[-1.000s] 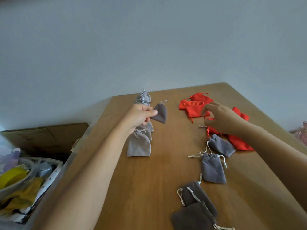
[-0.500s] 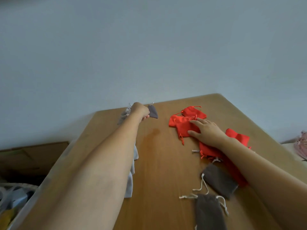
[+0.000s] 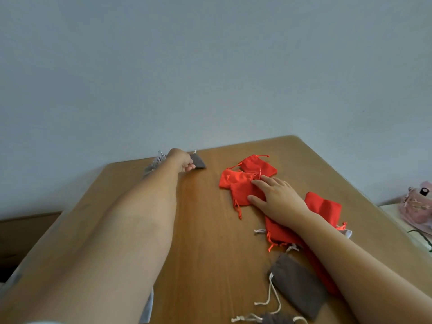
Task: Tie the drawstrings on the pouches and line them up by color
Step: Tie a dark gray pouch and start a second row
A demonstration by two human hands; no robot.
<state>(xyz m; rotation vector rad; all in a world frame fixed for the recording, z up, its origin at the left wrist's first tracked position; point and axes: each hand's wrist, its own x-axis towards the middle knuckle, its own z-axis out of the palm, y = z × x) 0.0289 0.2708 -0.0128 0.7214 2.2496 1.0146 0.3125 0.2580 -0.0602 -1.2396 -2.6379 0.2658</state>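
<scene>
Left hand outstretched, fingers curled; right hand flat.

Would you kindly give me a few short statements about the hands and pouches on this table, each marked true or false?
1. The left hand holds a small dark grey fabric pouch at the far end of the wooden table. True.
2. The right hand hovers clear of everything. False: its straight fingers rest on a red fabric pouch.
3. A larger dark grey pouch with pale cords lies beside the right forearm, its cords loose on the wood. True.
4. Every pouch in view is red. False: several are grey.
</scene>
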